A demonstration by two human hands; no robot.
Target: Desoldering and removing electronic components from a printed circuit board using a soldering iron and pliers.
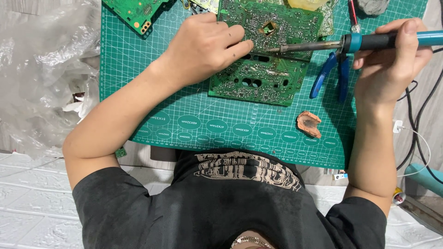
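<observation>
Black short-sleeved T-shirt (230,207) — faded tan chest print — thin neck chain (251,240), bare forearms.

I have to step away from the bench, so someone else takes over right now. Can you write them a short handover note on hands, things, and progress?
Left hand presses on the green circuit board, fingers curled at its left part.
Right hand grips the soldering iron; its tip rests on the board's solder side, near the middle.
The board lies on the green cutting mat. Blue-handled pliers lie right of it, a second board at the mat's top left.
Done: cannot tell which joints are worked.
Left: the joint under the tip looks in progress.
</observation>
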